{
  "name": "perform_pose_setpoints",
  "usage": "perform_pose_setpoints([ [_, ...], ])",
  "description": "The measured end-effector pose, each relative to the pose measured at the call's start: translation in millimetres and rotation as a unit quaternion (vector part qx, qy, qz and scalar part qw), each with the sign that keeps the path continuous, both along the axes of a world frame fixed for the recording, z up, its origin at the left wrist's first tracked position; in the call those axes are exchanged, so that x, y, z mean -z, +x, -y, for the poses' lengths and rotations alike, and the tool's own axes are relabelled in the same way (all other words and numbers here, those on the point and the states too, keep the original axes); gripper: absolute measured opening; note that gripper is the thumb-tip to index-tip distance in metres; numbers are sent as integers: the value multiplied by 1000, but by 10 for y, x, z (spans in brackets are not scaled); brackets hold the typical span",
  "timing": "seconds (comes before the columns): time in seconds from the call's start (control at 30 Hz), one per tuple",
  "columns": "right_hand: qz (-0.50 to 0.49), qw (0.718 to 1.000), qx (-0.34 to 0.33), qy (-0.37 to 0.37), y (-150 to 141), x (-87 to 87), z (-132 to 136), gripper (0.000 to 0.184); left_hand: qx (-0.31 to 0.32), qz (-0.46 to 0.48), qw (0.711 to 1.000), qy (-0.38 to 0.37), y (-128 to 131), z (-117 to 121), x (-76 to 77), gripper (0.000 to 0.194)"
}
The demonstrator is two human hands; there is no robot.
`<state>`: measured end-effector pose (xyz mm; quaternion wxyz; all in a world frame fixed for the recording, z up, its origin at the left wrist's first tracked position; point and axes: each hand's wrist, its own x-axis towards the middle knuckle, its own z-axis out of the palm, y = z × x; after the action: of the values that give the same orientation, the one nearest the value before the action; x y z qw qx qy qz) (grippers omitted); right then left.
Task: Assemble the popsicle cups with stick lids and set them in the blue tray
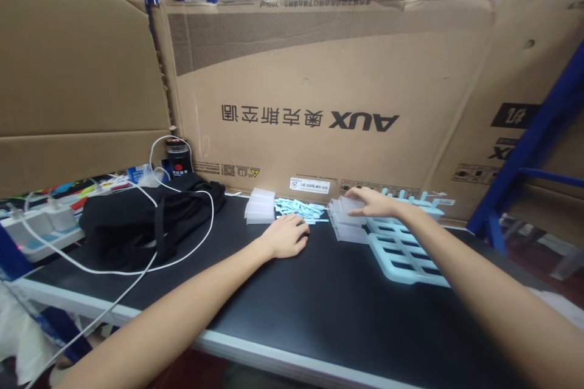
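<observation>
My left hand (pixel 286 236) rests on the black tabletop, fingers loosely bent and slightly apart, with nothing visible in them. Just beyond it lies a pile of small light-blue plastic strips (pixel 301 209). My right hand (pixel 371 202) grips the edge of a translucent plastic box (pixel 343 209) between thumb and fingers. Under that piece sits another translucent box (pixel 349 232). To the left of the strips stands a similar translucent divided box (pixel 261 206). Beneath and beside my right forearm is a light-blue plastic rack (pixel 406 258) with rectangular openings and upright pegs, partly hidden by the arm.
A black cloth bag (pixel 123 222) lies at the left, crossed by white cables (pixel 212 213). A power strip (pixel 55 237) and a dark-labelled jar (pixel 179 157) are beside it. Cardboard (pixel 310 73) walls the back, and a blue metal post (pixel 524 146) rises at the right.
</observation>
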<state>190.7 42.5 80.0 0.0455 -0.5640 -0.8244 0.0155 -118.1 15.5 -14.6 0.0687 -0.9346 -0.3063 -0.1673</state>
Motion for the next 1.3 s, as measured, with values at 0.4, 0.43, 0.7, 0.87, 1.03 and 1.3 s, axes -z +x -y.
perform_pose_setpoints([
  [0.4, -19, 998, -57, -6, -64, 209, 356, 63, 1, 8, 1000, 24, 2, 16, 1, 26],
  [0.43, -20, 998, -65, 2, -39, 244, 344, 64, 2, 8, 1000, 25, 4, 15, 8, 26],
  [0.7, -32, 993, -77, 87, 34, 265, 431, 62, 7, -5, 997, 73, -31, 7, -69, 25],
  [0.87, -106, 934, 77, 334, 564, 303, 535, 47, -36, -7, 993, 110, -207, -123, -178, 24],
  [1.03, -220, 836, 388, 319, 1311, 599, 464, 62, -40, 4, 996, 81, -89, -60, -123, 22],
  [1.3, -165, 856, 481, 91, 1554, 717, 356, 64, 22, 78, 997, -1, 611, 183, -81, 36],
])
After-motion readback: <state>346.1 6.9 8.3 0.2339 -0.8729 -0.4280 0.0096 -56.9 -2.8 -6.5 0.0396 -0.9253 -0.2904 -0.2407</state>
